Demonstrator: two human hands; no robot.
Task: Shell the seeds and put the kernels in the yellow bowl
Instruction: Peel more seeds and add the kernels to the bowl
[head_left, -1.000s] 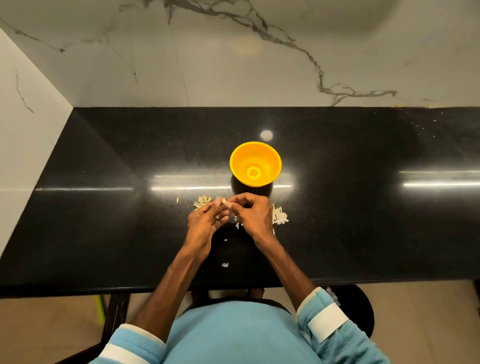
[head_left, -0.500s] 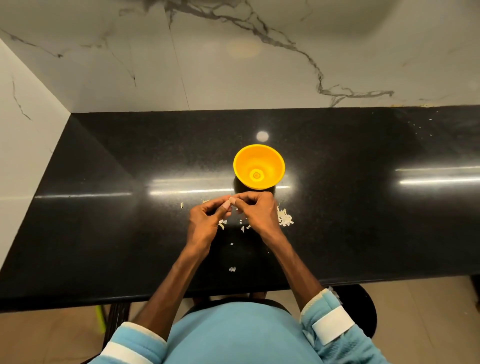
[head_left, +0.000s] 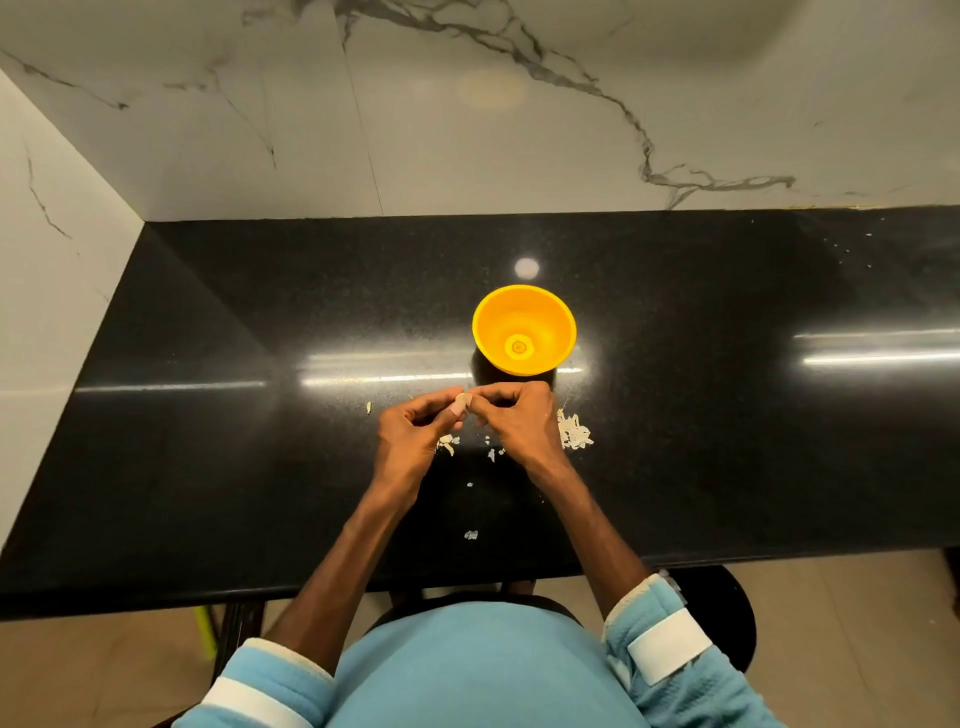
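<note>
A yellow bowl (head_left: 524, 328) stands on the black counter (head_left: 208, 441), just beyond my hands. My left hand (head_left: 415, 431) and my right hand (head_left: 514, 421) meet fingertip to fingertip, and together they pinch one pale seed (head_left: 461, 401) between thumbs and fingers. A heap of pale shell bits (head_left: 574, 432) lies to the right of my right hand. More pale bits (head_left: 447, 444) lie under my left hand, partly hidden by it. A small pale thing sits at the bottom of the bowl.
Loose shell flakes (head_left: 471, 534) are scattered on the counter towards its front edge, and a single seed (head_left: 369, 408) lies left of my left hand. Marble walls close the back and left sides. A dark round stool (head_left: 722, 608) stands below the counter at the right.
Both hands have lifted slightly towards the bowl while still pinching the seed. The pile of seeds to the left is now hidden behind my left hand.
</note>
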